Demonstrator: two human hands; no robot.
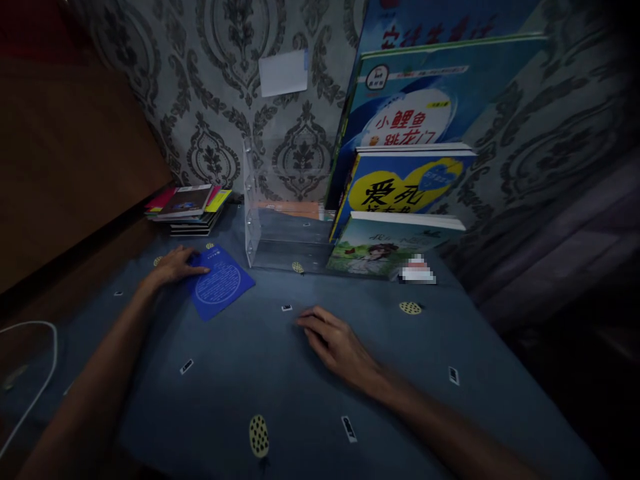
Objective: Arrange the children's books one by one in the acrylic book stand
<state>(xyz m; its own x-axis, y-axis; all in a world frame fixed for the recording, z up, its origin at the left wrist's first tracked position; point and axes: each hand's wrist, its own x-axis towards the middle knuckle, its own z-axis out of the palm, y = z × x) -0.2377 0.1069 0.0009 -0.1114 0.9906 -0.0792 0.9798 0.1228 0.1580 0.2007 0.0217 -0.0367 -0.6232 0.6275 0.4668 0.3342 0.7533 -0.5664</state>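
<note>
Book stack (189, 208) behind left hand (175, 265) on blue booklet (220, 288), grip unclear; loose right hand (341, 345) apart, rack (251, 230) beyond.

It's gloomy in here, a cold, bluish dimness over the whole desk (400, 427), and I can't tell where the light comes from. The white card (283, 73) on the wall looks palest, along with the upper edges of the books (395, 250); thin glints run down the clear stand (249, 207). A faint, soft shadow sits under the right hand (337, 343). The far right sinks to near black, with the fabric (533, 267) there blurred. Shapes stretch and lean towards the edges. Small print on the blue booklet (220, 283) is illegible, and one patch (418, 271) is pixelated.
</note>
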